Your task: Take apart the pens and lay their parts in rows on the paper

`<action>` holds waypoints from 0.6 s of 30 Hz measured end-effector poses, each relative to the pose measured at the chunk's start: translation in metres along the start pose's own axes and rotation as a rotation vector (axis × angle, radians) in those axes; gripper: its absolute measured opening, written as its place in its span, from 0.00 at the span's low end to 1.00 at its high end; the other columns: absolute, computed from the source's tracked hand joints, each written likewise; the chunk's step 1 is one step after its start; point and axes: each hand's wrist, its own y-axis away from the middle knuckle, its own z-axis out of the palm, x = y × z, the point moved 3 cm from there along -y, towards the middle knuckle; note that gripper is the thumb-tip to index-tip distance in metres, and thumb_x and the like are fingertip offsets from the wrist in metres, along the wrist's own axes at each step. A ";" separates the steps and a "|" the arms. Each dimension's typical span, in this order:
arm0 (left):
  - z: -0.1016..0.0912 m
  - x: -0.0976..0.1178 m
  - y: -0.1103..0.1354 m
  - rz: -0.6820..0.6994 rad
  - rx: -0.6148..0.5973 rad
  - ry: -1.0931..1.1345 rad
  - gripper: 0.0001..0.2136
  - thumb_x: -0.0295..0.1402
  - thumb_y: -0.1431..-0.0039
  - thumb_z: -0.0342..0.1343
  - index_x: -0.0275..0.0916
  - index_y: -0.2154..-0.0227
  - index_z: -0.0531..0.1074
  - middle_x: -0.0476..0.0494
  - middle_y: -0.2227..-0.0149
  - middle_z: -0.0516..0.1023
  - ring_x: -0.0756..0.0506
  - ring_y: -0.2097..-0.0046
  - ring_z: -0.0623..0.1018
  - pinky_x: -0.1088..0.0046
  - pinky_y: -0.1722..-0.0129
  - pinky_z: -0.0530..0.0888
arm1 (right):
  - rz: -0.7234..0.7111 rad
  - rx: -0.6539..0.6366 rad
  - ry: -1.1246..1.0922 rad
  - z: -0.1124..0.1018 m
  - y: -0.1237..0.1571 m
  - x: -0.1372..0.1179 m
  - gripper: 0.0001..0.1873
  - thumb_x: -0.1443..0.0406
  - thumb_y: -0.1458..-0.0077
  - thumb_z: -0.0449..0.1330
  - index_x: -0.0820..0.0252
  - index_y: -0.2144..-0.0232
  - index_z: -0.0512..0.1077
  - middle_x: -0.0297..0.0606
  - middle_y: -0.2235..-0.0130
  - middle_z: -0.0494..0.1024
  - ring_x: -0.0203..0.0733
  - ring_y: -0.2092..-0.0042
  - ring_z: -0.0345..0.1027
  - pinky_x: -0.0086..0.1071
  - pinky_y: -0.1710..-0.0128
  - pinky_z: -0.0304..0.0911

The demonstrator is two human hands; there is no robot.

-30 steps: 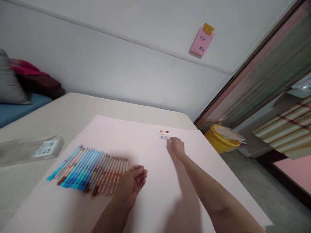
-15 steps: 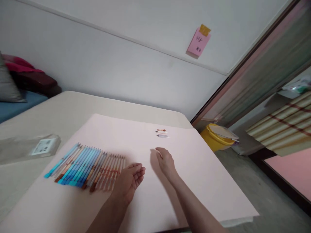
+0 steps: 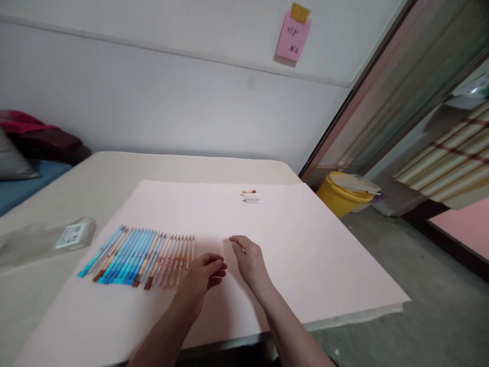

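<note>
A row of several blue, brown and pale pens [image 3: 137, 255] lies side by side on a large pale pink sheet [image 3: 313, 255]. My left hand [image 3: 202, 278] rests at the right end of that row, its fingers curled in toward the thumb; what they hold, if anything, is hidden. My right hand [image 3: 247, 259] hovers just right of it, back up, fingers curled under, with nothing seen in it. A small set of three pens [image 3: 250, 196] lies apart at the far side of the sheet.
The sheet covers a beige table [image 3: 171, 165]. A clear plastic packet [image 3: 57, 238] lies at the left. A yellow bucket [image 3: 340, 196] stands on the floor to the right by a sliding door. Cushions [image 3: 34, 137] sit at far left. A pink note [image 3: 292, 38] hangs on the wall.
My right hand drew back from the far set of pens to beside my left hand. My left hand, palm open before, has curled its fingers in.
</note>
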 end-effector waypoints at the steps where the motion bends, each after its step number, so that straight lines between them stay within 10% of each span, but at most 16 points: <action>1: 0.003 0.001 0.001 0.028 -0.015 -0.102 0.07 0.33 0.52 0.59 0.35 0.70 0.72 0.41 0.69 0.77 0.49 0.69 0.75 0.75 0.70 0.68 | 0.007 -0.007 -0.002 0.000 0.000 -0.001 0.14 0.65 0.44 0.50 0.56 0.62 0.74 0.37 0.60 0.78 0.40 0.58 0.71 0.34 0.57 0.63; 13: 0.016 -0.038 0.011 0.368 -0.020 -0.875 0.06 0.24 0.55 0.58 0.42 0.77 0.69 0.42 0.71 0.71 0.40 0.61 0.73 0.66 0.53 0.62 | 0.041 -0.002 -0.227 -0.004 -0.003 -0.004 0.12 0.63 0.49 0.52 0.57 0.68 0.75 0.37 0.68 0.79 0.41 0.65 0.71 0.34 0.62 0.64; 18: 0.001 -0.020 0.003 0.405 0.046 -1.101 0.03 0.27 0.50 0.54 0.41 0.75 0.67 0.42 0.72 0.70 0.39 0.63 0.74 0.61 0.53 0.62 | 0.041 -0.056 -0.210 -0.002 0.001 -0.005 0.12 0.63 0.49 0.53 0.58 0.68 0.75 0.37 0.69 0.78 0.41 0.66 0.70 0.34 0.64 0.64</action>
